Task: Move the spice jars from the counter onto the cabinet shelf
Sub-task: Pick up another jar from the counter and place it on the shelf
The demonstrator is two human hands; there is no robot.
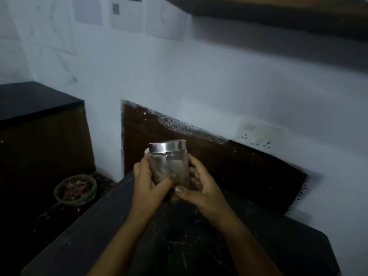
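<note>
A clear glass spice jar [169, 164] with a shiny metal lid is held upright above the dark counter [179, 236]. My left hand [148, 183] grips its left side, thumb across the front. From the right, my right hand [201, 188] cups the jar, thumb under its base. The jar holds a pale powder low inside. A brown cabinet shelf [278, 8] runs along the top right of the view, its inside hidden.
A green bowl [75, 189] of dark reddish pieces sits on a lower ledge to the left. A dark cabinet block [39, 126] rises at the left. White wall with a socket plate [256, 136] stands behind the counter.
</note>
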